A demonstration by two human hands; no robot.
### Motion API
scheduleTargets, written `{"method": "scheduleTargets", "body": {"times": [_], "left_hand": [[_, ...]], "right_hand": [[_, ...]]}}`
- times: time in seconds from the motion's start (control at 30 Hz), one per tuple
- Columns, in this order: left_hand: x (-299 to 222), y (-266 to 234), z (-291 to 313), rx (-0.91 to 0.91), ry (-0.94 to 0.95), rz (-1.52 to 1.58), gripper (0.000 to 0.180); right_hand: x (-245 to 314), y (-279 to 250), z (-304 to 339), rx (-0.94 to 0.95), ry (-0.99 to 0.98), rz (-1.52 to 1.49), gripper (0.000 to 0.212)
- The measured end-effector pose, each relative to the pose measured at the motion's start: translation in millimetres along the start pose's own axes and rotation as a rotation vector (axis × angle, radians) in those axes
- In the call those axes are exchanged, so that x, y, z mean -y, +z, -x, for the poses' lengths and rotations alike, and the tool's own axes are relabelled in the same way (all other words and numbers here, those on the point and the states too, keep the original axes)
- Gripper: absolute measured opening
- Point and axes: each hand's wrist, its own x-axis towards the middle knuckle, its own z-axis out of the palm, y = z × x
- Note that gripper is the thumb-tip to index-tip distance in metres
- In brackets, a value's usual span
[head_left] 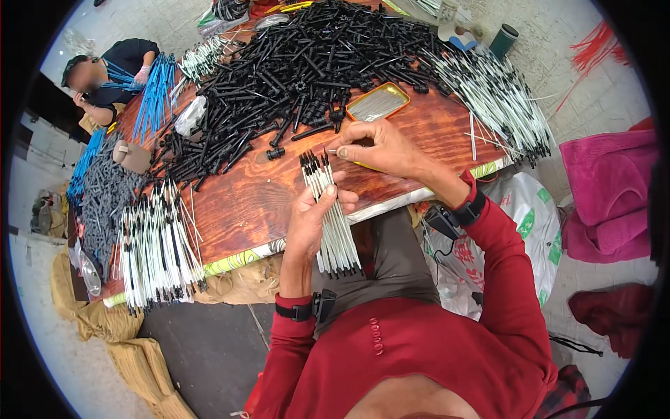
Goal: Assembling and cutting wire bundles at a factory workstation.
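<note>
My left hand is wrapped around a bundle of thin white rods with black tips at both ends. The bundle is held over the table's front edge, slanting down toward my lap. Just above its upper tips, the thumb and forefinger of my right hand are pinched together on a small, thin, light-coloured piece, too small to name. Right behind that hand lies a shallow tray with a yellow-orange rim, holding thin pale pins. One loose black fitting rests on the wood left of the bundle.
A large heap of black plastic parts covers the back of the wooden table. White rods are stacked front left, more rods at right. A dark green cup stands back right. At far left sits another person near blue rods.
</note>
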Motion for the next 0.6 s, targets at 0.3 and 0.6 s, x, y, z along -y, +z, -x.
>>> {"method": "scheduleTargets", "body": {"times": [0.3, 0.6], "left_hand": [[1.4, 2.1, -1.1, -0.008, 0.008, 0.006, 0.04], [2.0, 0.9, -0.9, -0.021, 0.004, -0.028, 0.038]], "right_hand": [[1.0, 4.2, 2.8, -0.017, -0.05, 0.085, 0.022], [5.9, 7.6, 0.9, -0.096, -0.209, 0.35, 0.02]]}}
